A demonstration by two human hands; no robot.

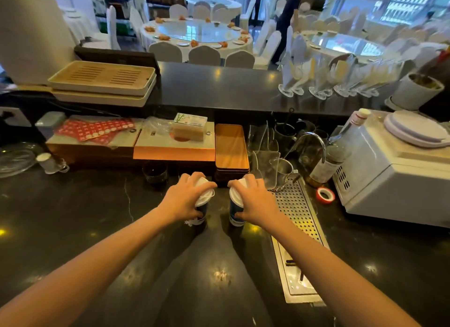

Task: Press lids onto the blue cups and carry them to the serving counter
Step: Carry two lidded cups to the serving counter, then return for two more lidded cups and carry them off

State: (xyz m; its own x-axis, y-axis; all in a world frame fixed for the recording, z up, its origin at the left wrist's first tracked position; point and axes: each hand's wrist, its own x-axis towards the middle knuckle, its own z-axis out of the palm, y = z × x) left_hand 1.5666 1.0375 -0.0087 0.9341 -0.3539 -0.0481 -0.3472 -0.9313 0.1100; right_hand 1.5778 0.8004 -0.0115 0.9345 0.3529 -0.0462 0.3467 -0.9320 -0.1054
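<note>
Two blue paper cups stand side by side on the dark work counter [73, 217], each under a white lid. My left hand [185, 197] lies over the left cup [201, 213], fingers curled round its lid [205, 197] and thumb against the cup's side. My right hand [253, 200] covers the right cup [235, 212] the same way, fingers over its lid [235, 194], thumb on the cup wall. The raised black serving counter [219, 85] runs across behind the work area.
A perforated steel drain tray [295, 205] lies right of the cups, with a red tape roll [325, 194] and a white machine [389, 171] beyond. Wooden trays [231, 146], boxes and a dark small cup [155, 173] sit behind. Glasses [323, 78] and stacked trays [102, 79] occupy the serving counter.
</note>
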